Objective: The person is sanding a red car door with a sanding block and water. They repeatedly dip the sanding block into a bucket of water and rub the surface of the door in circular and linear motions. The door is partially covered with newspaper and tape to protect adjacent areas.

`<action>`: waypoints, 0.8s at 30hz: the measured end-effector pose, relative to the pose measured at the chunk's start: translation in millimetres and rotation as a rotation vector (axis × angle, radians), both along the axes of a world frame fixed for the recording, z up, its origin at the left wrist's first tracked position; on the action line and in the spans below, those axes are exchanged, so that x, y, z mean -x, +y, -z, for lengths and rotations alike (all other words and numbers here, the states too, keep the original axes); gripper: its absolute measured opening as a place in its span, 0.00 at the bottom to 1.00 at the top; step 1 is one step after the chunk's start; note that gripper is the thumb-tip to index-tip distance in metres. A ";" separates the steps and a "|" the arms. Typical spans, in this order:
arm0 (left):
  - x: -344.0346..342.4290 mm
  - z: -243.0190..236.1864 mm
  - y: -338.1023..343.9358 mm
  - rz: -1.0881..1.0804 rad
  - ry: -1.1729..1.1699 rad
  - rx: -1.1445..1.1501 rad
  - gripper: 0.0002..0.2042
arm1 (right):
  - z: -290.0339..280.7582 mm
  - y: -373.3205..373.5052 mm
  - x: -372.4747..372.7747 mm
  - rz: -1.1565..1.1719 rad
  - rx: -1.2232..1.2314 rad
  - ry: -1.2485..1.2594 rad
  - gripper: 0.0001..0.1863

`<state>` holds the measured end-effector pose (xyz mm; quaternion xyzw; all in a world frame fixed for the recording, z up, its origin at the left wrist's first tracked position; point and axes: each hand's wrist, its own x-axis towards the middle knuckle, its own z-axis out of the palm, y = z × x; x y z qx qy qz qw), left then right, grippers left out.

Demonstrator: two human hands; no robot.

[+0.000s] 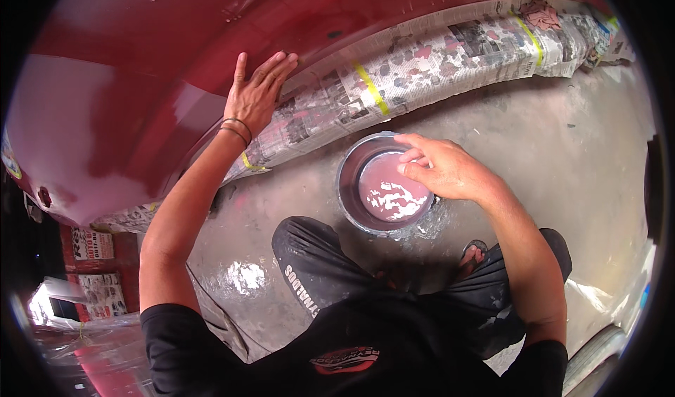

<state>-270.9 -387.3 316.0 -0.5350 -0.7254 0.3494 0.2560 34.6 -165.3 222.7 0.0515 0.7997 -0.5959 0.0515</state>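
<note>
Wet grey concrete floor carries round dark-grey basin of pinkish liquid, near curved red car-body panel's lower edge, probably for easy reach. Printed newspaper sheets, bound by yellow tape strips, line that edge, likely as shielding. Left hand open, fingers spread against panel. Right hand half-curled over basin; cannot tell whether it grips anything.
</note>
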 end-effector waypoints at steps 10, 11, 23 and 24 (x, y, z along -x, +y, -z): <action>-31.3 6.4 104.6 0.139 0.114 -0.038 0.34 | 12.7 -0.5 20.1 -0.004 -0.170 0.035 0.32; -19.1 -3.7 76.2 0.097 0.146 -0.050 0.35 | 10.9 2.1 19.6 -0.007 -0.185 0.058 0.32; -36.5 -128.3 153.2 0.142 0.258 -0.304 0.32 | 38.6 29.1 39.2 -0.039 -0.256 -0.044 0.35; -47.6 -131.6 198.6 0.407 0.274 -0.347 0.35 | 40.3 25.7 41.6 -0.074 -0.258 -0.052 0.35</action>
